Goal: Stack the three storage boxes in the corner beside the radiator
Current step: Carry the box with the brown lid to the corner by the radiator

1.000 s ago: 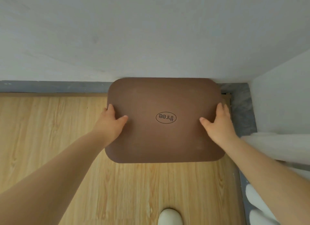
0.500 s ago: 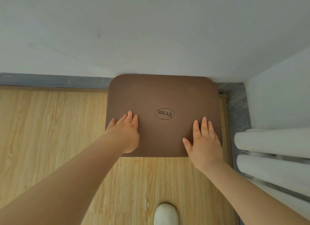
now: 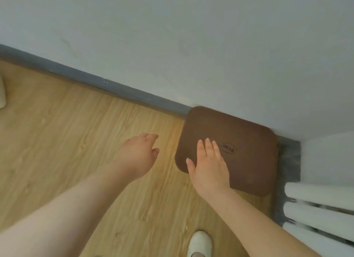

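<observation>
A brown storage box [image 3: 249,160] with an oval logo on its lid stands in the room corner, against the wall and next to the radiator [image 3: 318,205]. Only its top shows; anything beneath it is hidden. My right hand [image 3: 208,164] hovers or rests flat over the lid's near left part, fingers spread, gripping nothing. My left hand [image 3: 139,151] is off the box, over the floor to its left, fingers loosely apart and empty.
Light wooden floor [image 3: 76,141] stretches to the left. A grey skirting board [image 3: 95,80] runs along the white wall. My white shoe [image 3: 199,243] is at the bottom edge. A pale object [image 3: 2,91] peeks in at the far left.
The view has swung left, so the box now sits at the right. My left hand has come off the lid and moved left over the floor. My right hand has slid toward the lid's left side.
</observation>
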